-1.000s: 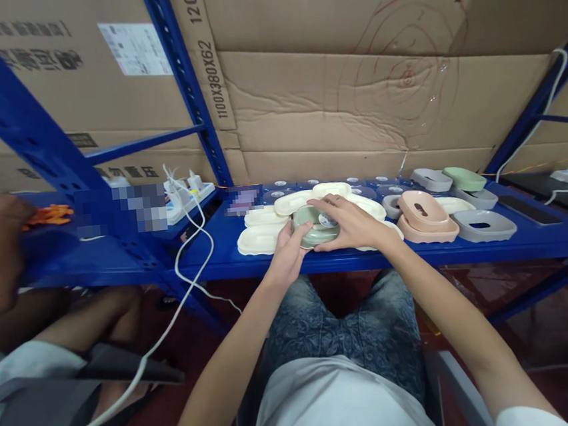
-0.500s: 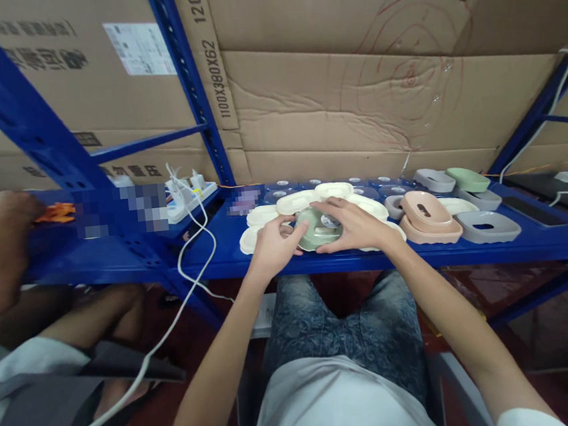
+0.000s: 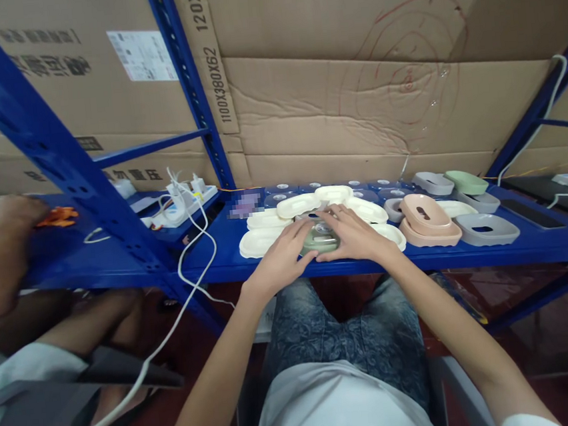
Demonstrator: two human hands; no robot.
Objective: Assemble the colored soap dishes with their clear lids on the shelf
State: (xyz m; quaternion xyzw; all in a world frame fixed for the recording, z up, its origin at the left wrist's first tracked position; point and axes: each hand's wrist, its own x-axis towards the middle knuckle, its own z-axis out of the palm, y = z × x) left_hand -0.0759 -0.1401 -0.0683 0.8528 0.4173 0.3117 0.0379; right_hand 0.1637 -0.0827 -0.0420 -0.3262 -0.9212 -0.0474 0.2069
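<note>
A small green box with a clear lid, most likely a soap box, is at the shelf's front edge. My left hand grips its left side, thumb at the front and fingers curled over the back. From the right, my right hand clasps the same box, its thumb near the left one. The fingers partly cover the lid and its round sticker. Cream oval trays are arranged in an arc behind and beside both hands. One more cream tray lies by my right wrist.
Clear lids with round stickers line the back. Pink dishes and a grey dish sit right, with a green dish behind. A power strip with a dangling white cable is left, near another person's hand.
The green box has tilted or settled lower toward the shelf's front, showing less of its top. My left hand has shifted inward and both hands wrap it more closely.
</note>
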